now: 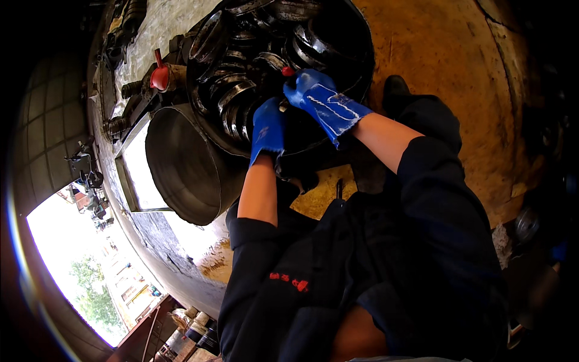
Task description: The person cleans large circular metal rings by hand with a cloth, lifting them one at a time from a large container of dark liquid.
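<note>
Dim, with blown-out lower-left glare

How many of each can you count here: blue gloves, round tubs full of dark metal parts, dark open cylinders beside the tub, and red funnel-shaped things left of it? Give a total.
Blue gloves: 2
Round tub: 1
Dark open cylinder: 1
Red funnel-shaped thing: 1
Total: 5

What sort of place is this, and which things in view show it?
Probably a mechanical workshop: a tub holding glossy dark metal rings, an open drum beside it, and a stained floor.
</note>
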A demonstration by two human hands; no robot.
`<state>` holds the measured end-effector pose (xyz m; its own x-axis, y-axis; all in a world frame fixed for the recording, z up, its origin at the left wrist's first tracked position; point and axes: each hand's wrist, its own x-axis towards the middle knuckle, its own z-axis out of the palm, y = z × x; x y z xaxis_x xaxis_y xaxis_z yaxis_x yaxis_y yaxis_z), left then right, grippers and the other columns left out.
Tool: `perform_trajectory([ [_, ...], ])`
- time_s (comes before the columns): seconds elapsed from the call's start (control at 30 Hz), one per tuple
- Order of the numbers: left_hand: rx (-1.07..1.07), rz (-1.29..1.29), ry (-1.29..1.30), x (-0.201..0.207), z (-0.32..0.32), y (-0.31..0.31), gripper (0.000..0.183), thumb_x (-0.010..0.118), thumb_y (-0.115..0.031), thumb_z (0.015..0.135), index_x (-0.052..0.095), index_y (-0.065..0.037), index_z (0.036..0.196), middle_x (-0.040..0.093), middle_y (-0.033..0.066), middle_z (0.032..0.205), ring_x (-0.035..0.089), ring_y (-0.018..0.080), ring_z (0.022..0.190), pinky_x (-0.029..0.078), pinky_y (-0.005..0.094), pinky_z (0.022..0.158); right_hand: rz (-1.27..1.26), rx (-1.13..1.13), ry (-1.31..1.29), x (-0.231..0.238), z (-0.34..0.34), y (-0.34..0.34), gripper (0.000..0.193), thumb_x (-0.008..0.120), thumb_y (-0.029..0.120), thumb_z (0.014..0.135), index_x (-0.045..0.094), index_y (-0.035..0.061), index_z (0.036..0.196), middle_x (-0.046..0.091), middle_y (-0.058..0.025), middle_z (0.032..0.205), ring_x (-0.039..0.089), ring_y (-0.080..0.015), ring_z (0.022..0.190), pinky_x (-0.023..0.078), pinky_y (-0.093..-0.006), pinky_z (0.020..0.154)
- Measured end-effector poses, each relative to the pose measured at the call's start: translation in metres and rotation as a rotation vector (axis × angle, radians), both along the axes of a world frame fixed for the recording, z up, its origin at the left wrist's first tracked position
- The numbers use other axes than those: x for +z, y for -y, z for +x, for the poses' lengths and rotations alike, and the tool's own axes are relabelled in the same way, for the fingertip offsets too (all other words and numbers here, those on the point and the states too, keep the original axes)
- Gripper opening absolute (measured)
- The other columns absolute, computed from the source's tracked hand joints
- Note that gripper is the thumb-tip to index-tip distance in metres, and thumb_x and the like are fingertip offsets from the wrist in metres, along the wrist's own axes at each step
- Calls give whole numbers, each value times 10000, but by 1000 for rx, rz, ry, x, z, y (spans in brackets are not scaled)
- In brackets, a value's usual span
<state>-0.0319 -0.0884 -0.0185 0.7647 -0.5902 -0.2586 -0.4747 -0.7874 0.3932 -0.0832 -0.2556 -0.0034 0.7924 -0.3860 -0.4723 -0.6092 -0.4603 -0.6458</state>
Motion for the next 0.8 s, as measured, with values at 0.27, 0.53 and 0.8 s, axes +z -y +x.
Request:
perform_trajectory([
  [0.27,485,-334,-345,-40,10,-86,474,808,-72,790,670,38,1230,745,107,1062,703,219,942,563,334,864,-51,8,107,16,15,7,373,664,452,923,783,99,946,769,-120,956,743,-316,890,606,-411,797],
  [0.53,485,-334,-533,-56,11,-94,504,773,-6,787,647,12,1275,742,110,1120,705,234,990,567,352,887,-33,488,681,-15,-2,-57,256,672,402,948,757,179,1042,766,-44,955,743,-172,879,589,-301,841],
  [0.8,376,-304,-436,-42,12,-58,452,770,-76,832,659,9,1262,745,131,1138,712,239,1013,562,359,894,610,2,417,-125,48,11,170,555,122,1008,583,29,1147,624,-37,994,644,-126,907,576,-245,850],
])
